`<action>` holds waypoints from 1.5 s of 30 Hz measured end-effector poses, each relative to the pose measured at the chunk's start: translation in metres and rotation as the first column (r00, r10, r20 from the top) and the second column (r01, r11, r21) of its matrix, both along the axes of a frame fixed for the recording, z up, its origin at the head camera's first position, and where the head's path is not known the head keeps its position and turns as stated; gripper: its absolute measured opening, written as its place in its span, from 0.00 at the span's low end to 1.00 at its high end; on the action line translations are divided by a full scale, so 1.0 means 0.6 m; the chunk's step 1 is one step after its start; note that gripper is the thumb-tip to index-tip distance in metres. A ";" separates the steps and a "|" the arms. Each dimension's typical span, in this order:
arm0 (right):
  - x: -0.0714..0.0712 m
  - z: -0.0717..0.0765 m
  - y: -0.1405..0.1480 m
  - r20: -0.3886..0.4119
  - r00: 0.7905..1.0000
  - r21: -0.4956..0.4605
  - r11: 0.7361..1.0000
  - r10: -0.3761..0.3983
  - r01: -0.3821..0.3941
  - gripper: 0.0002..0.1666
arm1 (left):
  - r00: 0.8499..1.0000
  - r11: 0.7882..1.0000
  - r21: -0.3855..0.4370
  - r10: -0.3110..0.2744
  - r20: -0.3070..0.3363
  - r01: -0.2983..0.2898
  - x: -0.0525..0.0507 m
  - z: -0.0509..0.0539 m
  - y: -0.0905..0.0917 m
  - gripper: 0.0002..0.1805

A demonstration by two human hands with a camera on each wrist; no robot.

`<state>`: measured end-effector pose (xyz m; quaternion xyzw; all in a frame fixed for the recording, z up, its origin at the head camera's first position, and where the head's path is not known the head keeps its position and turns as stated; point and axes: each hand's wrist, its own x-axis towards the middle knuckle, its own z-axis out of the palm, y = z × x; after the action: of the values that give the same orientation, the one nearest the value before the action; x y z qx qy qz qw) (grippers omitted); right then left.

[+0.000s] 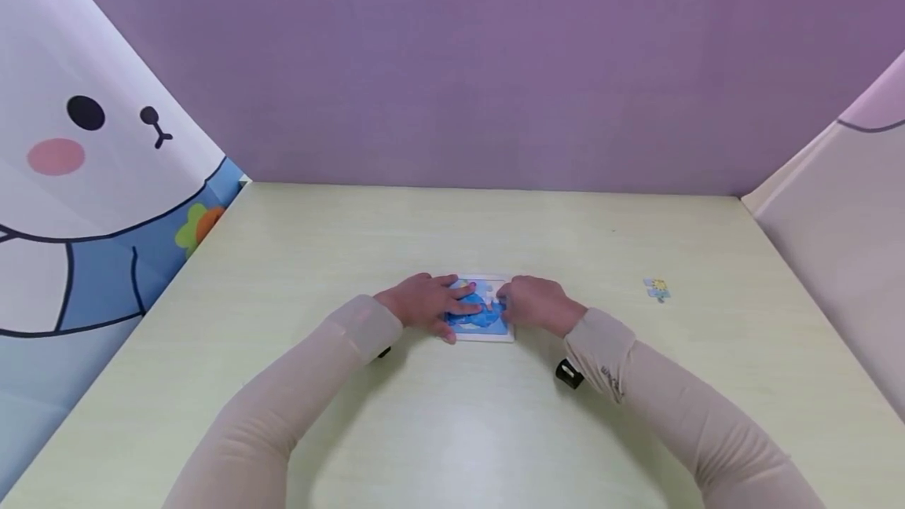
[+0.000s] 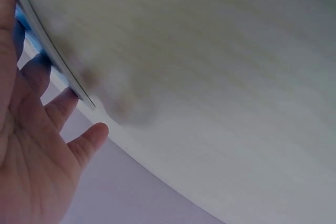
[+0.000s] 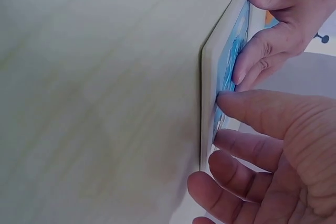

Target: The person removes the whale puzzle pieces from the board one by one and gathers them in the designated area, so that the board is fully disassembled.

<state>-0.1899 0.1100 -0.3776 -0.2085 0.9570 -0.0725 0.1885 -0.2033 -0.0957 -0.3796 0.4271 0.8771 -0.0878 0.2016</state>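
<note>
A small jigsaw puzzle (image 1: pixel 481 330) with a blue picture and a pale frame lies flat on the table. My left hand (image 1: pixel 429 303) rests on its left side, fingers spread over the picture and the thumb by the near left corner. At the right side, my right hand (image 1: pixel 539 305) has its thumb (image 3: pixel 247 106) and index finger (image 3: pixel 252 148) curled down onto the picture. They pinch a puzzle piece (image 3: pixel 220 121) at the board's surface, mostly hidden by the fingertips. The left wrist view shows the left fingers (image 2: pixel 63 106) along the board's edge.
Off to the right on the pale table (image 1: pixel 452 415) lies a loose patch of puzzle (image 1: pixel 657 289) with a yellow figure. A purple backdrop (image 1: pixel 481 69) rises behind the table. Printed cloth (image 1: pixel 106 179) hangs at the left, and a pale cloth (image 1: pixel 841 218) at the right.
</note>
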 end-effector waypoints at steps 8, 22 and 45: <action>-0.004 0.001 0.007 0.041 0.997 -0.100 0.993 -0.066 0.069 0.22 | 1.000 1.000 -0.012 0.003 -0.007 -0.003 0.000 0.001 0.002 0.38; -0.005 0.001 0.007 0.023 0.998 -0.133 0.989 -0.061 0.064 0.21 | 1.000 1.000 -0.030 -0.002 -0.024 0.002 -0.002 -0.002 0.002 0.39; -0.005 -0.004 0.017 0.027 0.994 -0.241 0.965 -0.102 0.105 0.14 | 0.995 0.996 -0.037 -0.079 -0.058 0.077 0.000 -0.002 0.000 0.35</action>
<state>-0.1932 0.1204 -0.3798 -0.1792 0.9491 -0.2000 0.1644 -0.2032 -0.0956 -0.3809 0.4546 0.8637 -0.1237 0.1792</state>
